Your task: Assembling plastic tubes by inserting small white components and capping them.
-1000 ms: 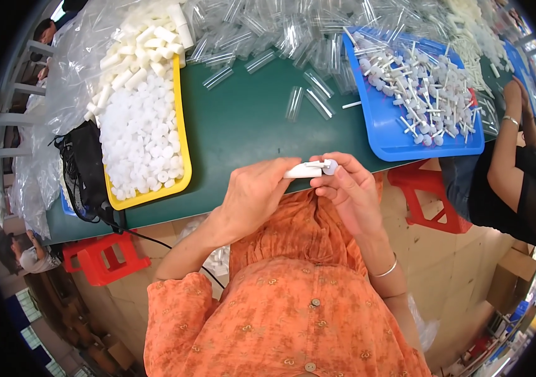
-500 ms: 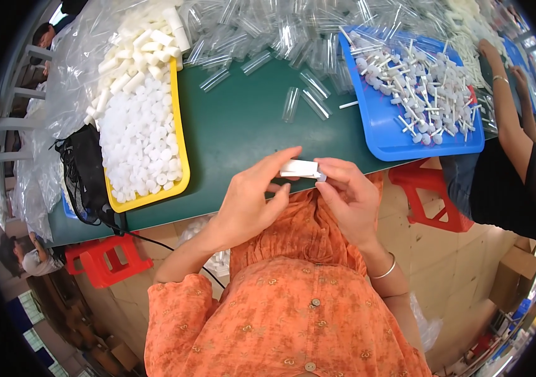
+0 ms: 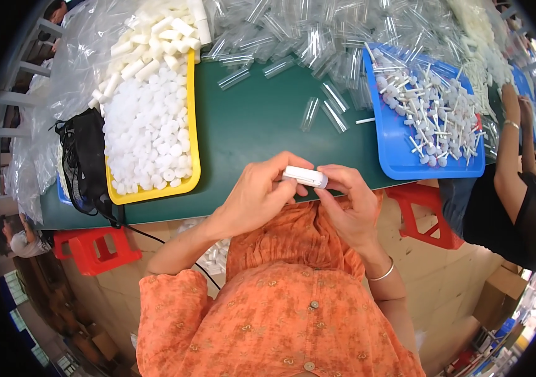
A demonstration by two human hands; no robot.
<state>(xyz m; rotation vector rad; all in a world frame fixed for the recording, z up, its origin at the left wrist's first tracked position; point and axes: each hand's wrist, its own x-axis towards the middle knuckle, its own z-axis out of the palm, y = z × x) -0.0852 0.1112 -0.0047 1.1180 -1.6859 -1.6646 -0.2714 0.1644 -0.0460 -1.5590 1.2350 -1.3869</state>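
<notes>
In front of my body, at the table's near edge, both hands hold a small white cylindrical piece [image 3: 302,174] that lies nearly level between them. My left hand [image 3: 256,196] is closed, with thumb and fingers gripping its left end. A translucent cap [image 3: 321,181] sits at the right end, pinched by the fingers of my right hand [image 3: 351,204]. A slim white strip runs along the piece; whether a clear tube surrounds it I cannot make out.
A yellow tray [image 3: 195,141] of white caps and foam cylinders [image 3: 131,65] stands left, beside a black mesh bag [image 3: 84,163]. Clear tubes [image 3: 310,114] lie beyond. On the right are a blue tray [image 3: 397,151] of caps with white sticks, and a co-worker's arm [image 3: 510,144].
The white piece has tilted, its right end now lower, and sits against the translucent cap. My right fingers have shifted slightly. The whole view has shifted a little.
</notes>
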